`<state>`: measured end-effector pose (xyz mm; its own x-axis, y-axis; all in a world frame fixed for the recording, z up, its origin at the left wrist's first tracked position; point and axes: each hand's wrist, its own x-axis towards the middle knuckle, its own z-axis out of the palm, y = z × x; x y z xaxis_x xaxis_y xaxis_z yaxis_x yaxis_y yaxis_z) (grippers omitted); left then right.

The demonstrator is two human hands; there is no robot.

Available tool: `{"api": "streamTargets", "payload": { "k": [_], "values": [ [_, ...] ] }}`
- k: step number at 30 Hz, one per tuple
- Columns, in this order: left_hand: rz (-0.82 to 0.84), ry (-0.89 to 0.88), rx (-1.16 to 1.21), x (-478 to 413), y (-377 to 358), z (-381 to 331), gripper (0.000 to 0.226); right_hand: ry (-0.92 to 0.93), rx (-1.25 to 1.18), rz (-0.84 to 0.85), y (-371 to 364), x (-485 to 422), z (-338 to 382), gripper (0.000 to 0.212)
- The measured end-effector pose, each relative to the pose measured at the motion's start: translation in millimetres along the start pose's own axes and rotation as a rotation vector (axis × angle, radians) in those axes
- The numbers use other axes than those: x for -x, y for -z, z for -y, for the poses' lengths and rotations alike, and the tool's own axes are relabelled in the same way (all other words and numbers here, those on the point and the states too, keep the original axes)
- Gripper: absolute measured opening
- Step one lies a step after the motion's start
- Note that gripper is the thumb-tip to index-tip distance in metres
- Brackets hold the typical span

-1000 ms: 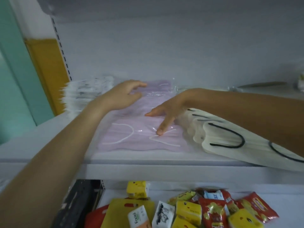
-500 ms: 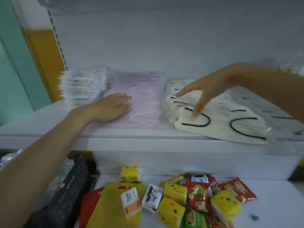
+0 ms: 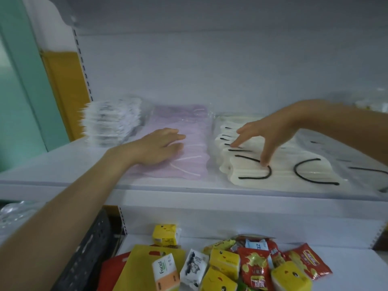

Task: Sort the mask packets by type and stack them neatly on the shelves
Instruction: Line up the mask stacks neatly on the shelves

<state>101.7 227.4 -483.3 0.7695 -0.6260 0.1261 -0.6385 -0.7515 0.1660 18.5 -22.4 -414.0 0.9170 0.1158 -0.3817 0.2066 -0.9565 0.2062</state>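
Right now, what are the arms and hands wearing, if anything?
Bare hands, no gloves: neither the left hand nor the right hand shows a ring. The left arm and right arm are uncovered as far as the view reaches: no sleeves, watch or bracelet.

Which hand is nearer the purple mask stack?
Left. The left hand lies flat on the purple mask stack; the right hand is off to its right, fingertips on the white masks with black loops.
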Motion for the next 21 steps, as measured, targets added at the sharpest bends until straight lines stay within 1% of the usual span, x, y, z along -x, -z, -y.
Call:
{"api": "streamTargets", "payload": {
  "k": [3, 6, 7, 9, 11, 13, 15, 17, 18, 20, 21],
  "values": [
    [-0.213, -0.08, 0.05, 7, 15, 18, 0.042, 0.043, -0.083, -0.096, 26, -7, 12, 0.075],
    [-0.463, -0.143, 0.034, 14, 35, 55, 0.046, 0.108, -0.2, -0.305, 49, -34, 40, 0.066],
    [-0.545, -0.138, 0.034, 16, 42, 70, 0.047, 0.126, -0.258, -0.382, 56, -47, 52, 0.063],
    [-0.707, -0.056, 0.076, 19, 55, 103, 0.043, 0.14, -0.389, -0.505, 69, -75, 76, 0.059],
    [-0.795, 0.053, 0.186, 22, 67, 136, 0.046, 0.126, -0.506, -0.592, 82, -104, 100, 0.058],
    [-0.792, 0.138, 0.262, 20, 78, 166, 0.049, 0.126, -0.681, -0.652, 94, -133, 123, 0.059],
    [-0.703, 0.215, 0.348, 10, 87, 192, 0.052, 0.111, -0.939, -0.673, 103, -157, 144, 0.061],
    [-0.561, 0.289, 0.437, -1, 92, 212, 0.054, 0.092, -1.135, -0.677, 110, -178, 162, 0.066],
    [-0.471, 0.297, 0.481, -7, 93, 220, 0.054, 0.088, -1.203, -0.671, 112, -187, 170, 0.068],
    [-0.328, 0.283, 0.566, -17, 88, 227, 0.047, 0.07, -1.299, -0.649, 115, -205, 183, 0.07],
    [-0.291, 0.29, 0.61, -21, 84, 229, 0.041, 0.052, -1.332, -0.63, 117, -214, 189, 0.07]
  ]
}}
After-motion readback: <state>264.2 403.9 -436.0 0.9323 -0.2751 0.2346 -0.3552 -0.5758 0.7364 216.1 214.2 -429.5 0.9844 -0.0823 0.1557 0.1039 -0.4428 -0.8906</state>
